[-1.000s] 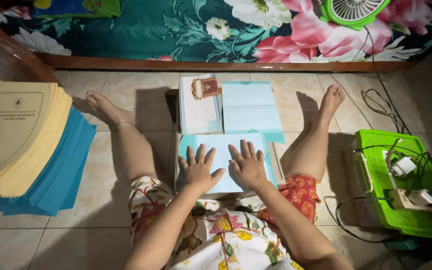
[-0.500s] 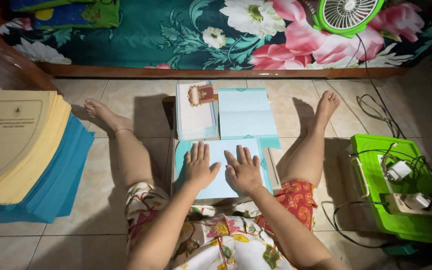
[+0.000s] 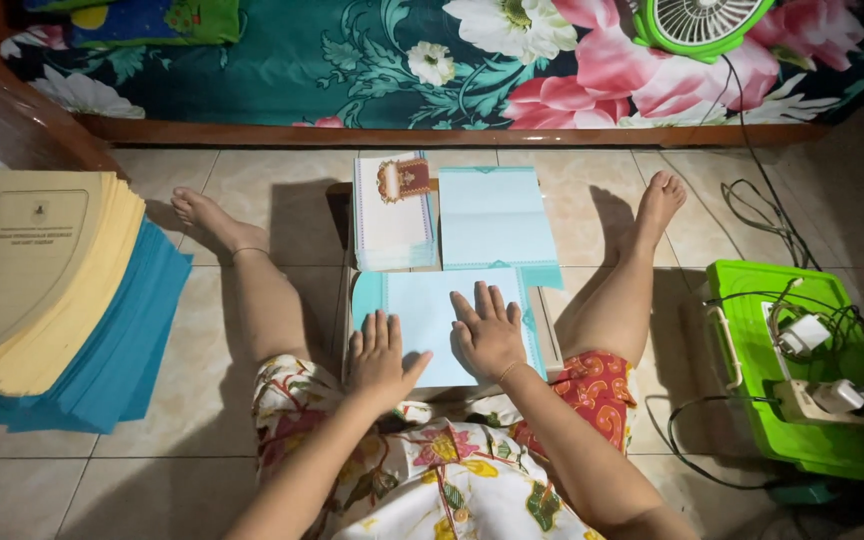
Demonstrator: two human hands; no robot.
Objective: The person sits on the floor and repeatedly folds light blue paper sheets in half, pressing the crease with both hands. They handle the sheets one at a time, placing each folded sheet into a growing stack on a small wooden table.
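Item: light-blue sheet (image 3: 422, 310), pinned flat by left hand (image 3: 380, 360) and right hand (image 3: 489, 335), fingers spread wide, holding nothing.

Green fan (image 3: 700, 25), green box (image 3: 810, 370), yellow-and-blue folder stack (image 3: 47, 300).

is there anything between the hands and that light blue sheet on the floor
Nothing visible. The left hand and the right hand both lie flat, palms down, directly on the light blue sheet, between the person's legs.
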